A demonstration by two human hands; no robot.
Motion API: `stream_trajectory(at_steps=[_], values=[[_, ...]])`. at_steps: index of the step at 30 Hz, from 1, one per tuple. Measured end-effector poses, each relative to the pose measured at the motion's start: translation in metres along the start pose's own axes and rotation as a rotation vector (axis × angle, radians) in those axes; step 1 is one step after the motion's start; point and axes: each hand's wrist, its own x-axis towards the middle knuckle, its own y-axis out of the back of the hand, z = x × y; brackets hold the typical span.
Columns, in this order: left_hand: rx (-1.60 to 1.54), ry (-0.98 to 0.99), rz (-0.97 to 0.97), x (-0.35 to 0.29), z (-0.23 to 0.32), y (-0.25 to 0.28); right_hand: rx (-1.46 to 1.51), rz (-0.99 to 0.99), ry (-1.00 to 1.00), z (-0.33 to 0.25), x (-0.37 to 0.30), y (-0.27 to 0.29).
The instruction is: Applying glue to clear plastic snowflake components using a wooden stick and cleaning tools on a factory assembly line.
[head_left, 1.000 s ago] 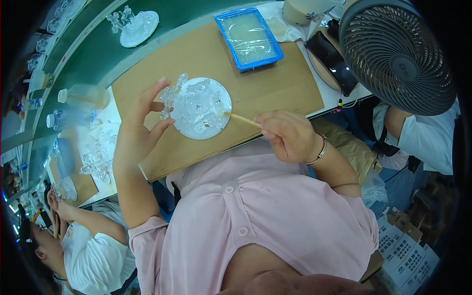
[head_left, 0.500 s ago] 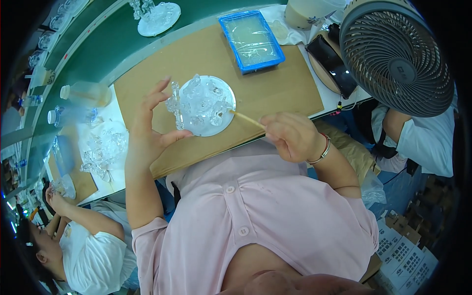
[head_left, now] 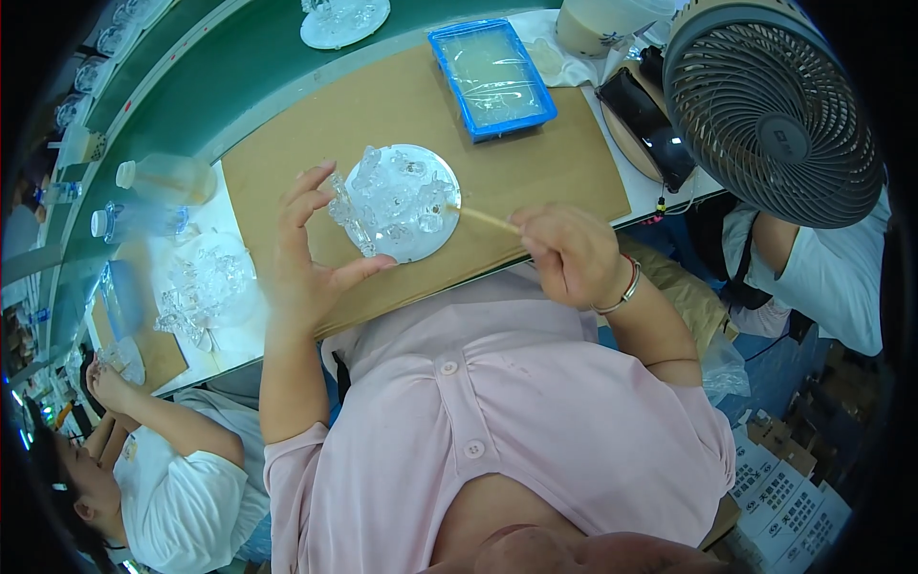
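A round white disc (head_left: 418, 247) bearing several clear, glassy ornament pieces (head_left: 387, 191) is over the brown board in front of me. My left hand (head_left: 311, 244) curves around its left side, thumb at the near rim and fingertips by an upright clear piece (head_left: 352, 218). The grip spans the disc edge; the exact contact of the fingers is hard to see. In my right hand (head_left: 574, 253) a thin, pale stick (head_left: 490, 220) is pinched. Its tip meets the right side of the disc, beside a clear piece.
Behind the disc lies a blue tray (head_left: 492, 81) under clear film. A fan (head_left: 779, 124) and dark glossy case (head_left: 645, 129) stand at right. Plastic bottles (head_left: 172, 180) and a heap of clear parts (head_left: 206, 287) are at left. Another disc (head_left: 345, 24) rests on the green belt. Co-workers sit either side.
My left hand has shifted right, and the clear pieces on the disc sit at a slightly different angle. The stick's tip has risen a little. The disc on the green belt has travelled right and away.
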Motion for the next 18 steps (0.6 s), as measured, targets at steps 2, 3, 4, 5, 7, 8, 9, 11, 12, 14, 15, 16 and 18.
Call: stream_trajectory(at_steps=[2, 3, 4, 5, 7, 8, 9, 11, 12, 14, 15, 16, 18], values=[[0.013, 0.031, 0.026, -0.003, 0.003, -0.004, -0.052, 0.047, -0.006, 0.008, 0.003, -0.002], [0.027, 0.061, 0.054, -0.004, 0.004, -0.006, -0.052, 0.043, -0.02, 0.011, 0.005, -0.003], [0.027, 0.062, 0.054, -0.005, 0.007, -0.007, -0.053, 0.039, -0.034, 0.012, 0.006, -0.003], [0.065, 0.07, 0.08, -0.005, 0.01, -0.008, -0.05, 0.037, -0.032, 0.011, 0.005, -0.002], [0.105, 0.081, 0.107, -0.004, 0.017, -0.01, -0.007, -0.012, 0.02, 0.007, 0.0, 0.003], [0.137, 0.097, 0.128, -0.005, 0.019, -0.011, -0.006, -0.016, 0.021, 0.003, -0.001, 0.003], [0.169, 0.113, 0.149, -0.006, 0.022, -0.012, 0.018, -0.047, 0.016, -0.001, -0.002, 0.004], [0.201, 0.118, 0.157, -0.006, 0.025, -0.014, 0.044, -0.079, 0.011, -0.006, -0.003, 0.003], [0.234, 0.119, 0.162, -0.006, 0.027, -0.015, 0.056, -0.094, 0.02, -0.008, -0.004, 0.002], [0.245, 0.128, 0.167, -0.007, 0.03, -0.018, 0.067, -0.108, 0.029, -0.008, -0.005, -0.001], [0.256, 0.134, 0.172, -0.007, 0.032, -0.019, 0.078, -0.088, 0.036, -0.008, -0.006, -0.006], [0.256, 0.133, 0.172, -0.008, 0.032, -0.02, 0.09, -0.068, 0.044, -0.007, -0.007, -0.009], [0.239, 0.157, 0.181, -0.012, 0.031, -0.021, 0.091, -0.073, 0.053, -0.004, -0.007, -0.015]])
